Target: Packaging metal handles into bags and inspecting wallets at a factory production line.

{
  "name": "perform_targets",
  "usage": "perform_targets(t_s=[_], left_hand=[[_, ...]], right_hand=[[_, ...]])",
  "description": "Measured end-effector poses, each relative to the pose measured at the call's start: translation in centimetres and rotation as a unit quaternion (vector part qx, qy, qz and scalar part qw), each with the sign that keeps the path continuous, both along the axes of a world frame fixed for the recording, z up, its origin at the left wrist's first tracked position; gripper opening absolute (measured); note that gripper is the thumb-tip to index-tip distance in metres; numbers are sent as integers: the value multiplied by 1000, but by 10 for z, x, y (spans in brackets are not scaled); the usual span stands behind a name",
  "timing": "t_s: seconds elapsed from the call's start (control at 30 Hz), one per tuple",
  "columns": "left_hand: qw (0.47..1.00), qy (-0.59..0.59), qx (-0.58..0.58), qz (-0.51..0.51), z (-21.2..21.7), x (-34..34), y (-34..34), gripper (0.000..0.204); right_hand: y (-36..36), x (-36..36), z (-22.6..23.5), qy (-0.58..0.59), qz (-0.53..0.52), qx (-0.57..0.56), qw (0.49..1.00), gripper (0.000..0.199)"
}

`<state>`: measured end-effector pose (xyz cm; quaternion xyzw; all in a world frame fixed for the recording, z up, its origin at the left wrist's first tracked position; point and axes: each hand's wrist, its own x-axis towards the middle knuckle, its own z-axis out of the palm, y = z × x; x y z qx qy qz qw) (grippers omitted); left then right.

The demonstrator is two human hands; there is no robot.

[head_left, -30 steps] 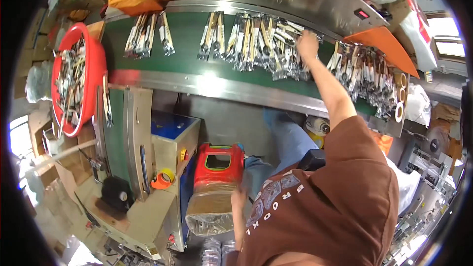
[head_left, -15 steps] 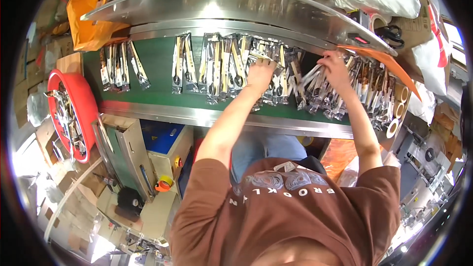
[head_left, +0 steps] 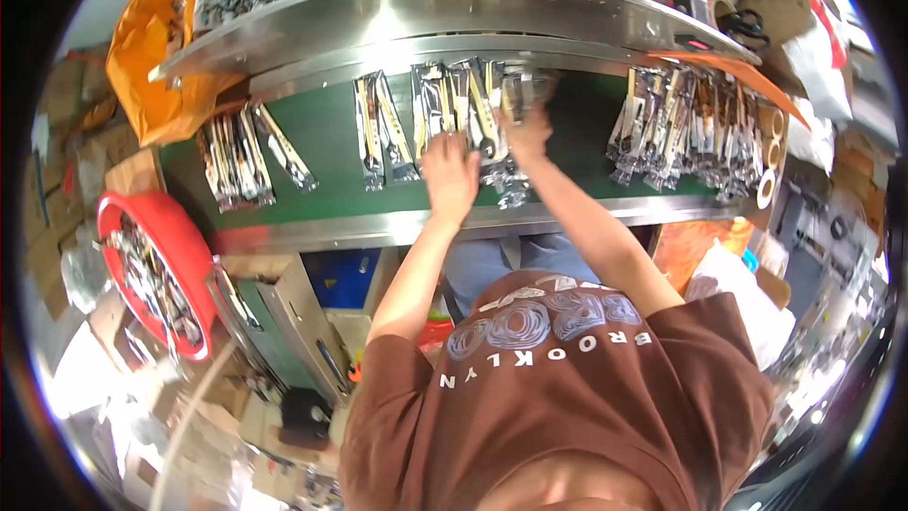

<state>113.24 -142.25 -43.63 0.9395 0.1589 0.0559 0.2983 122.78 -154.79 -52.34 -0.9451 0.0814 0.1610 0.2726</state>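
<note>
Clear plastic cutlery packets (head_left: 378,129), with black spoons and pale sticks inside, lie side by side on a green belt (head_left: 326,142). My left hand (head_left: 449,180) rests on the lower ends of the middle group, its fingers stretched over the packets. Just to its right, my right hand (head_left: 527,140) has its fingers round the right edge of that group, gripping packets blurred by motion. A dense pile of cutlery packets (head_left: 690,128) lies further right, and a smaller group (head_left: 236,156) is at the left.
A metal guard (head_left: 454,5) runs behind the belt, with more packets heaped beyond it. At the left stand a red tub (head_left: 199,246) of loose packets and an orange bag (head_left: 142,61). Tape rolls (head_left: 766,187) sit at the right end; black scissors (head_left: 749,26) lie behind.
My right hand has moved left from the right-hand pile to the middle group. My left hand has shifted left and nearer me. The view has shifted, and packets no longer bridge the middle and right groups.
</note>
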Motion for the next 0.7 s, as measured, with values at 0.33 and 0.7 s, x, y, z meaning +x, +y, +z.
perform_targets(t_s=[0.33,0.7], left_hand=[[973,56,-87,207,-44,-103,257,35],[986,-7,104,129,-23,16,108,44]], right_hand=[[256,-72,97,237,213,232,919,81],[-278,178,94,-312,-144,-336,877,65]])
